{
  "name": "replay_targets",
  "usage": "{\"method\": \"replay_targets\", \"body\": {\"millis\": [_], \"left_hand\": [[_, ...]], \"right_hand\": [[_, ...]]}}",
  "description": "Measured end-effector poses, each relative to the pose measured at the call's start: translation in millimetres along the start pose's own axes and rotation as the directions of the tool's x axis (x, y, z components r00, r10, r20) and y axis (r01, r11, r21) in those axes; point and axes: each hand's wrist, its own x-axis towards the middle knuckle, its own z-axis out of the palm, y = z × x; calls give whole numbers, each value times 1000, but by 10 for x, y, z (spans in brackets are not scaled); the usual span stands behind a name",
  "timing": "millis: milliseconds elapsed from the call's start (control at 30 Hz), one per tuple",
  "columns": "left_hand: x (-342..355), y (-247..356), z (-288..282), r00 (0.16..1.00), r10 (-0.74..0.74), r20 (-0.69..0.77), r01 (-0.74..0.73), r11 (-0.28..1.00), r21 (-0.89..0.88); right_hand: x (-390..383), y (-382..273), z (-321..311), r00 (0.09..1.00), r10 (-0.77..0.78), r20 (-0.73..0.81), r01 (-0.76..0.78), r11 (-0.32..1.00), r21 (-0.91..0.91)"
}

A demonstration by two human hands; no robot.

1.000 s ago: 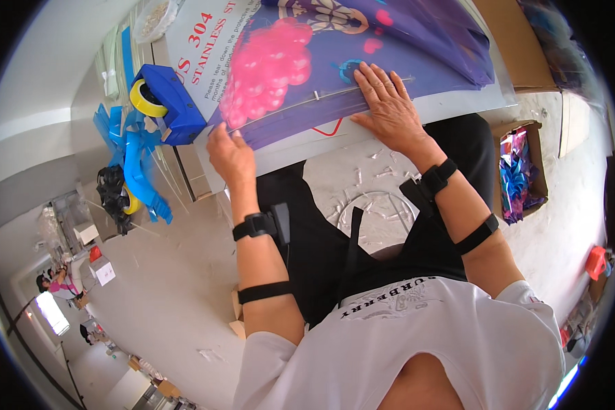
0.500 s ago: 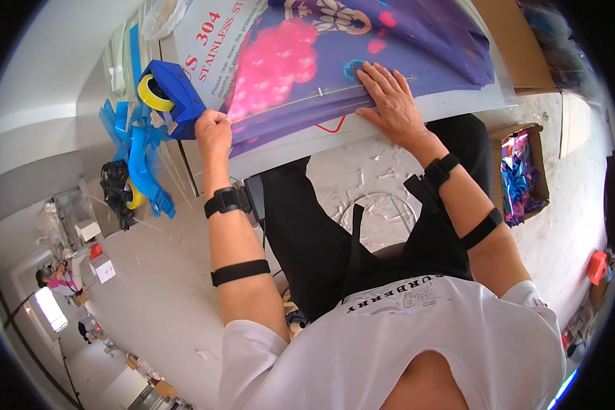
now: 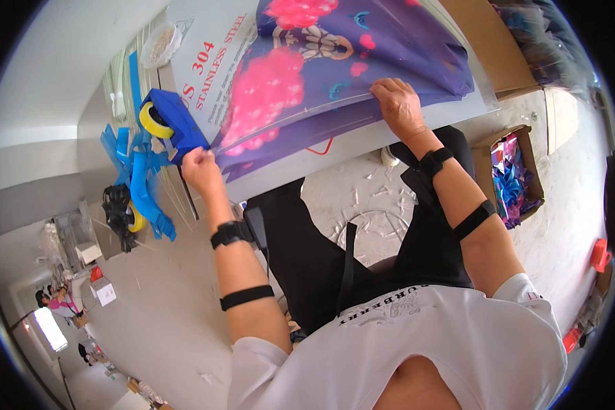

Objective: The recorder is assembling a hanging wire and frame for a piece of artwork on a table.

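A purple printed plastic sheet [image 3: 348, 68] with pink balloon shapes lies folded on the table. Along its near edge, my right hand [image 3: 402, 113] has its fingers curled closed on the film. My left hand [image 3: 202, 171] is closed in a pinch beside the sheet's near left corner, just below a blue tape dispenser [image 3: 178, 123] with a yellow-rimmed roll. What the left fingers hold is too small to make out. A thin pale line runs across the film between the two hands.
White protective film with red print [image 3: 219, 61] covers the tabletop. Blue strips [image 3: 140, 174] and black plastic [image 3: 118, 212] hang at the table's left side. A cardboard box [image 3: 534, 160] of shiny wrapped pieces stands on the right. A clear bowl [image 3: 162, 44] sits at the far left.
My left hand has moved left and nearer to me, off the sheet's edge. My right hand has gone from lying flat to curled on the film. The sheet now sits farther left in view.
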Motion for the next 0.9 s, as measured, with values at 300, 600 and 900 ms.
{"method": "replay_targets", "body": {"millis": [300,600,900], "left_hand": [[-663,427,606,776,470,422,-575,802,163],[-701,288,685,812,411,415,-487,869,91],[-714,376,661,822,367,435,-440,895,78]], "right_hand": [[624,402,-206,925,380,13,-379,920,99],[1099,1135,-84,855,508,104,-499,861,-100],[951,2187,-299,683,701,-202,-730,658,-184]]}}
